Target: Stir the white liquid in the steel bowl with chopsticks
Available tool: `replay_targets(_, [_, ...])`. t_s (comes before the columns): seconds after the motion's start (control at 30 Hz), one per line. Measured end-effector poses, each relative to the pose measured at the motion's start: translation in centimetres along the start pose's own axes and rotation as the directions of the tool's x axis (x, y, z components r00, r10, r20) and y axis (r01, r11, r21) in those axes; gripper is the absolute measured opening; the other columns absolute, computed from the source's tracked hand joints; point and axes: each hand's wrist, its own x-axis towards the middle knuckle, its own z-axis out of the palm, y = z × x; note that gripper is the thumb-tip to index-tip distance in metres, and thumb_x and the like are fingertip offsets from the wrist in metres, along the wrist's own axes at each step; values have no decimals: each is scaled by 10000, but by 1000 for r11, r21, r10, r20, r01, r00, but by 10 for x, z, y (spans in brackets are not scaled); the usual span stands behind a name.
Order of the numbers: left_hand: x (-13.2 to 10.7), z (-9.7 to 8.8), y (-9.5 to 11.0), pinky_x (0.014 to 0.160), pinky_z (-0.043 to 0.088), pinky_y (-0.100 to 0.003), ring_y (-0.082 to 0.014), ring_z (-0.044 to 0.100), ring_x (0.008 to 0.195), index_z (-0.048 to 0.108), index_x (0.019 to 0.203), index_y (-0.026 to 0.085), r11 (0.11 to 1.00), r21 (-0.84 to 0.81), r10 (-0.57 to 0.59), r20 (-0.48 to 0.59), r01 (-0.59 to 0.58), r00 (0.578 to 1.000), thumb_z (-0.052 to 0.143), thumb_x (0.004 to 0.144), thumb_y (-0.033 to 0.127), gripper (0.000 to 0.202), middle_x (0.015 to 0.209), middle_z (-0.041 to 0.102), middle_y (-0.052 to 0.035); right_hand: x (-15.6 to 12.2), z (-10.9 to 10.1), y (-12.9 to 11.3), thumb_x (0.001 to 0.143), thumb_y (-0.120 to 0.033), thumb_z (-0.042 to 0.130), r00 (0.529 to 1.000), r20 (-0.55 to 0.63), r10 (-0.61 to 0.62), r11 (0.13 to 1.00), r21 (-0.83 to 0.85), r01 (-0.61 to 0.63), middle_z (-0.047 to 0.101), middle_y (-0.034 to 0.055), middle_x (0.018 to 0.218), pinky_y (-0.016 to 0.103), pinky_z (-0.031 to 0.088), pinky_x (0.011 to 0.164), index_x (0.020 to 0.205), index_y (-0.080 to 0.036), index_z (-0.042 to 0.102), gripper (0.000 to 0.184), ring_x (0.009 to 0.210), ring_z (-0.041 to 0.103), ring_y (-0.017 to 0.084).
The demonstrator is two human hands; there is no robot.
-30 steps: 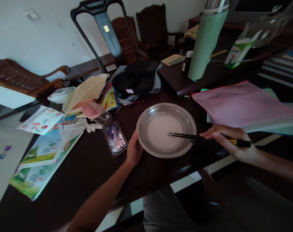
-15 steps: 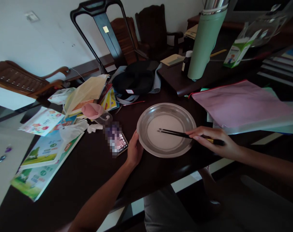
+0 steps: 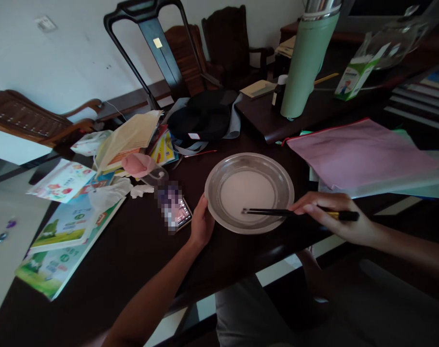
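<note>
A round metal plate [image 3: 273, 168] holding a thin white liquid lies near the front edge of a dark wooden table [image 3: 132, 250]. My left hand [image 3: 202, 222] grips the plate's left rim, fingers curled on it. My right hand [image 3: 335, 217] pinches a pair of black chopsticks [image 3: 266, 211], whose tips rest in the liquid near the plate's front.
A phone [image 3: 174, 210] lies just left of my left hand. Books and papers [image 3: 71, 226] crowd the table's left side, a black bag [image 3: 205, 115] sits behind the plate, a pink folder [image 3: 357, 154] lies to the right. A green flask [image 3: 306, 62] stands at the back.
The chopstick tips swung from the plate's middle out to the left, then back toward its front edge. My left hand has stayed on the rim.
</note>
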Motion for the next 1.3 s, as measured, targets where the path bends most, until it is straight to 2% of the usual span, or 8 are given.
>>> replay_targets(0.23, [0,-1,0,1172,478,-485,-329,628,1357,762,1143,230,1000,8,-1,-4,1,1000,750,861,511,399,1252,783,-62,6,18,19,983,-265,663,998,34,-55,998,-6,55,833,69,1122,315,680,843,1064,-251,783,146,1000,811,216])
replay_targets(0.4, [0,0,1,1169,480,-473,-325,629,1355,766,1134,233,1000,-15,2,9,-2,1000,770,851,500,389,1232,789,-57,7,4,16,1007,-270,633,995,-58,-85,992,-102,79,835,51,1001,307,658,738,997,-261,770,138,887,807,201])
replay_targets(0.57, [0,1,1,1174,474,-469,-324,620,1364,770,1127,235,1000,-15,7,6,-7,1000,771,853,501,381,1248,785,-59,3,-14,5,1049,-310,551,991,-124,-40,996,-90,29,812,35,843,329,627,646,854,-275,763,290,763,791,203])
replay_targets(0.7, [0,1,0,1177,473,-469,-328,618,1366,771,1117,234,1000,-20,0,-6,0,1000,781,842,500,382,1233,789,-58,3,-10,0,1056,-306,547,995,-72,-70,997,-42,67,807,23,806,264,624,635,837,-244,756,309,739,793,167])
replay_targets(0.83, [0,1,1,1180,473,-466,-328,616,1370,768,1112,230,1000,-20,11,5,-11,1000,784,839,506,388,1245,784,-59,4,7,6,1022,-239,618,997,23,-76,997,-7,76,841,34,990,230,645,741,999,-239,773,156,890,814,164])
replay_targets(1.0, [0,1,1,1185,469,-468,-327,623,1364,762,1141,226,1000,-11,0,10,1,1000,780,837,511,417,1242,787,-57,9,18,20,1000,-200,646,983,47,-180,980,-74,183,831,76,1113,259,656,842,1083,-218,751,135,996,813,194])
replay_targets(1.17, [0,1,1,1184,467,-471,-334,616,1370,773,1128,233,1000,-28,2,12,-1,1000,800,824,505,409,1268,781,-56,9,4,16,1018,-188,606,979,-26,-203,960,-204,193,821,65,993,247,626,704,1035,-222,724,124,859,804,173])
replay_targets(1.3, [0,1,1,1189,461,-466,-327,604,1386,774,1128,239,999,-35,7,24,-6,1000,787,842,494,384,1252,785,-50,5,-11,3,1038,-198,553,982,-71,-176,969,-186,160,798,39,873,251,596,635,946,-243,733,208,779,783,163])
